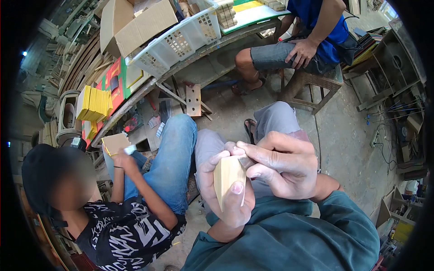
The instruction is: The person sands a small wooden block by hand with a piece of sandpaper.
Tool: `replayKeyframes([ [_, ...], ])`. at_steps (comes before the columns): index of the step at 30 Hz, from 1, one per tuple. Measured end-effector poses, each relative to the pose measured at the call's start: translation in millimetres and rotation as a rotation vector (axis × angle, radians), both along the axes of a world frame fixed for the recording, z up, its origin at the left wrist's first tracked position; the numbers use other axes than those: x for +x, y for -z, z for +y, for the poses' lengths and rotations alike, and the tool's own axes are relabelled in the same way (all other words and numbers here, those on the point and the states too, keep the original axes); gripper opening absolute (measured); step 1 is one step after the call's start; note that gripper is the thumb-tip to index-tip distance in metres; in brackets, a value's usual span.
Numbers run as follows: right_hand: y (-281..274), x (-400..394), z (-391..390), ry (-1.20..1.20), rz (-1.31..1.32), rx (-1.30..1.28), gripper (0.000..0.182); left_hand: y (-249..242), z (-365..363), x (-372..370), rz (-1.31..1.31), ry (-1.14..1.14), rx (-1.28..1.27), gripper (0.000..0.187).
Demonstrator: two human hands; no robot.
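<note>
Wooden piece [225, 178], just one, sits gripped in the left hand [236, 211]; the right hand [289, 169] pinches one small grey scrap [245, 161] at its upper edge. One black shirt [101, 244] bears illegible white lettering [148, 235].

Long tabletop [192, 57] running slantwise across upper left, carrying white plastic basket [183, 44] and red-and-green sheet [119, 92]. Yellow stack [96, 104] sitting on sheet's left part. Near tabletop's right end, wooden blocks [226, 17] resting by green-edged board [249, 18]. Grey floor [337, 140] spreading below, bearing stool [312, 80] and, farther right, cables [383, 150].
</note>
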State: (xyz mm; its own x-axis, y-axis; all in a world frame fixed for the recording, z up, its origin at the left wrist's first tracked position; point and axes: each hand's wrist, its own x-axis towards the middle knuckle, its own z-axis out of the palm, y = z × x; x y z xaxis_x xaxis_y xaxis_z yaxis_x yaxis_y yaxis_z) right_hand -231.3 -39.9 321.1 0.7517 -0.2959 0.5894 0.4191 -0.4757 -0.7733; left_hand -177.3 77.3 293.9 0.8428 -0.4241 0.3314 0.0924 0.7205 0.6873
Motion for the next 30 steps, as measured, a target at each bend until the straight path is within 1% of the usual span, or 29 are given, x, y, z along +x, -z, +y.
replayKeyframes([
  [1, -3, -2, 0, 0.002, 0.023, 0.000, 0.031, 1, 1, 1, -0.018, 0.046, -0.025, 0.056],
  [4, 0, -2, 0, 0.011, 0.023, 0.008, 0.032, 2, 0, 2, -0.017, 0.080, -0.040, 0.056],
  [6, 1, -3, 0, 0.017, -0.001, 0.015, 0.031, 3, -1, 1, -0.018, 0.077, -0.037, 0.056],
  [9, -3, -5, -3, 0.016, 0.041, 0.040, 0.031, -1, 1, 2, -0.013, 0.054, 0.005, 0.056],
  [11, -6, -7, -11, -0.081, 0.121, 0.142, 0.036, -6, 1, 0, -0.004, 0.036, 0.045, 0.056],
  [12, -5, -6, -12, -0.081, 0.120, 0.142, 0.036, -10, 0, -1, 0.034, 0.007, 0.086, 0.056],
  [13, -3, -5, -13, -0.075, 0.108, 0.215, 0.040, -11, 0, -1, 0.073, -0.022, 0.127, 0.056],
  [15, -1, -4, -17, -0.107, 0.119, 0.343, 0.052, -11, 0, 1, 0.066, -0.023, 0.148, 0.057],
  [16, -2, -4, -18, -0.102, 0.120, 0.342, 0.052, -11, -1, 1, 0.061, -0.023, 0.168, 0.057],
  [18, -6, -2, -16, -0.078, 0.171, 0.269, 0.059, -13, -2, -3, 0.069, -0.025, 0.191, 0.057],
  [20, -7, 3, -14, -0.045, 0.159, 0.233, 0.057, -13, -4, -5, 0.076, -0.028, 0.217, 0.057],
  [22, -8, 7, -15, -0.059, 0.199, 0.522, 0.045, -11, -4, -6, 0.085, -0.031, 0.225, 0.057],
  [23, 2, 15, -13, 0.041, 0.079, 0.568, 0.036, -11, -4, -6, 0.083, -0.032, 0.225, 0.057],
  [24, -1, 14, -17, 0.152, 0.149, 0.531, 0.031, -11, -3, -5, 0.077, -0.003, 0.223, 0.057],
  [26, -2, 15, -23, 0.040, 0.069, 0.628, 0.029, -11, -2, -3, 0.073, 0.024, 0.221, 0.056],
  [27, -3, 12, -25, 0.038, 0.073, 0.628, 0.029, -10, -2, -1, 0.086, 0.050, 0.210, 0.056],
  [29, -5, 4, -27, -0.018, 0.186, 0.510, 0.029, -11, -1, 0, 0.104, 0.078, 0.199, 0.056],
  [30, -4, 3, -27, -0.055, 0.196, 0.532, 0.031, -14, -2, 1, 0.124, 0.138, 0.188, 0.055],
])
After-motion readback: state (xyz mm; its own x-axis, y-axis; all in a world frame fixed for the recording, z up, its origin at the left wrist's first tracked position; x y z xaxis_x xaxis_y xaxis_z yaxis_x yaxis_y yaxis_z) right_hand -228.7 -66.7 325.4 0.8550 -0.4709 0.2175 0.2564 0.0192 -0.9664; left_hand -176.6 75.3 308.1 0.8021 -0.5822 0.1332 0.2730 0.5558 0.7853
